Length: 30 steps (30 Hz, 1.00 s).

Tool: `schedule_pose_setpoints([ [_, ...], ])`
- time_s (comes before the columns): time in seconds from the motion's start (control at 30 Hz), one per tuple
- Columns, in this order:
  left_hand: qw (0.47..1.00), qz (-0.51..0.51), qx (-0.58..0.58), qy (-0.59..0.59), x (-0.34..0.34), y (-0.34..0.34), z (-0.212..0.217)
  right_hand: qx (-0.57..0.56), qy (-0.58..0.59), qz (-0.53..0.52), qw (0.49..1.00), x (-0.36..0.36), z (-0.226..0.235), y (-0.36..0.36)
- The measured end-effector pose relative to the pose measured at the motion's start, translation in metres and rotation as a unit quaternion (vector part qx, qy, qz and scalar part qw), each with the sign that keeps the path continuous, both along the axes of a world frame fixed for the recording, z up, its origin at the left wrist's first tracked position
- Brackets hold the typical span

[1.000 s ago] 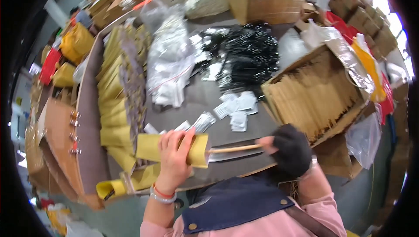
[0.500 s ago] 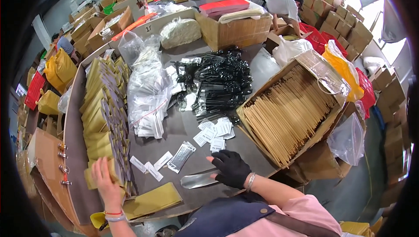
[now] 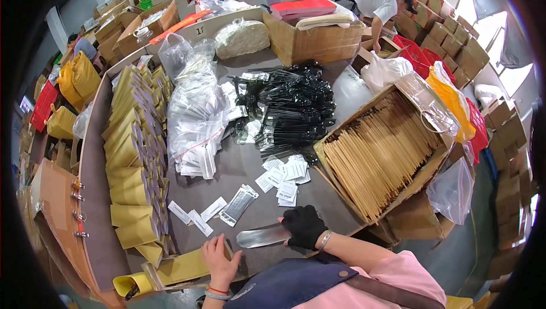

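My left hand [image 3: 219, 260] lies over the right end of a flat kraft paper sleeve [image 3: 185, 268] at the table's front edge, fingers apart. My right hand [image 3: 304, 227], in a black fingerless glove, is closed around the right end of a shiny, rounded metal strip [image 3: 256, 237] lying on the table. Just beyond are a silver-and-clear packet [image 3: 239, 205] and several small white packets [image 3: 199, 222]. A loose pile of white printed packets [image 3: 284, 178] sits farther back. Overlapping kraft sleeves [image 3: 131, 167] stand in a long row at the left.
Black plastic-wrapped cutlery [image 3: 296, 107] is heaped mid-table beside a clear bag of white packets [image 3: 196, 115]. A carton of thin wooden sticks [image 3: 375, 158] stands right. A yellow tube-like piece [image 3: 129, 285] sits at the front-left corner. Another person [image 3: 369, 2] bends over boxes behind.
My left hand has moved right, from the row of sleeves to the flat sleeve at the front edge. My gloved right hand has closed on the metal strip's end.
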<state>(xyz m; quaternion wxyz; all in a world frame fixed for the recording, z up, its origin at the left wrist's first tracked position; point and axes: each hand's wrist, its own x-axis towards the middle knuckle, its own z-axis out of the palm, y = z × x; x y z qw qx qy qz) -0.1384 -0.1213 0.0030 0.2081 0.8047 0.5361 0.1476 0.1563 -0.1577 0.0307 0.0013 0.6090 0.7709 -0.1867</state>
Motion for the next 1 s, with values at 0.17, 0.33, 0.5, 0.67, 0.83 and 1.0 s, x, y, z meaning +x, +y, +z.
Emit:
schedule_pose_setpoints([
  [0.17,0.997,0.065,0.036,0.033,-0.006,-0.001,0.003,0.090,0.111,-0.029,0.989,0.001,-0.015,-0.010],
  [0.33,0.991,0.122,0.031,0.037,-0.014,-0.010,-0.008,-0.021,0.094,-0.038,0.995,-0.002,0.013,-0.006],
  [0.5,0.990,0.120,0.003,-0.067,-0.011,0.002,-0.007,0.087,0.095,-0.041,0.991,-0.009,0.032,-0.002],
  [0.67,0.984,0.142,-0.006,-0.107,-0.015,0.002,-0.006,0.076,0.074,-0.014,0.994,-0.015,0.042,0.000],
  [0.83,0.985,0.148,-0.019,-0.087,-0.018,-0.004,0.000,0.038,0.084,0.027,0.995,-0.025,0.042,0.003],
  [1.0,0.989,0.131,-0.028,-0.065,-0.012,0.000,0.005,0.002,0.156,0.074,0.985,-0.072,0.005,0.027],
])
